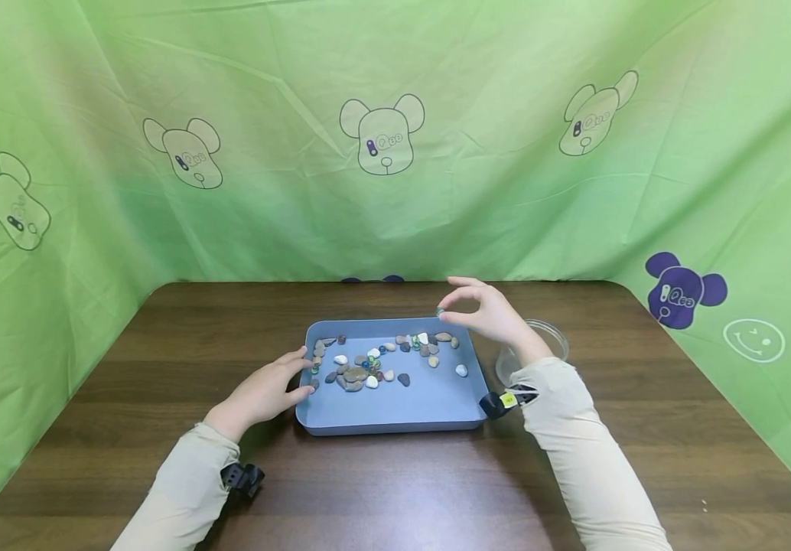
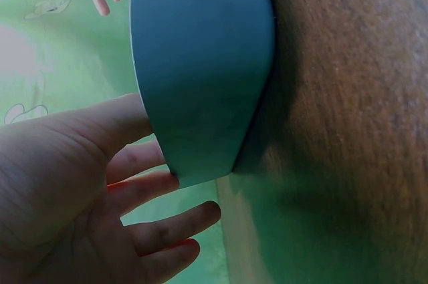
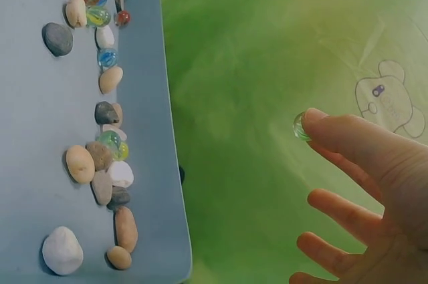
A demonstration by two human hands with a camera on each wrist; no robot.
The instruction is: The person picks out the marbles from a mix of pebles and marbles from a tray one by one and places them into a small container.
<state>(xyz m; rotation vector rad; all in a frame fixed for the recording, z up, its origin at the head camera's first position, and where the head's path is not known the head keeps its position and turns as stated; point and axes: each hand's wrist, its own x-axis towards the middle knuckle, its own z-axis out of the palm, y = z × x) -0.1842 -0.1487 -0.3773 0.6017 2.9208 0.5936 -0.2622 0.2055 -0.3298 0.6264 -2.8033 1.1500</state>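
Note:
In the right wrist view, my right hand pinches a clear greenish glass marble between thumb and index finger, with the other fingers spread. The head view places that hand above the far right corner of a shallow blue tray. My left hand rests at the tray's left rim, its thumb and some fingertips reaching over the edge and the others outside. Inside the tray lie several pebbles, grey, tan and white, mixed with coloured glass marbles. Some line the far wall, others cluster left of the middle.
A clear round container stands right of the tray, partly hidden behind my right forearm. The brown wooden table carries everything. A green printed curtain hangs behind the table and along its sides.

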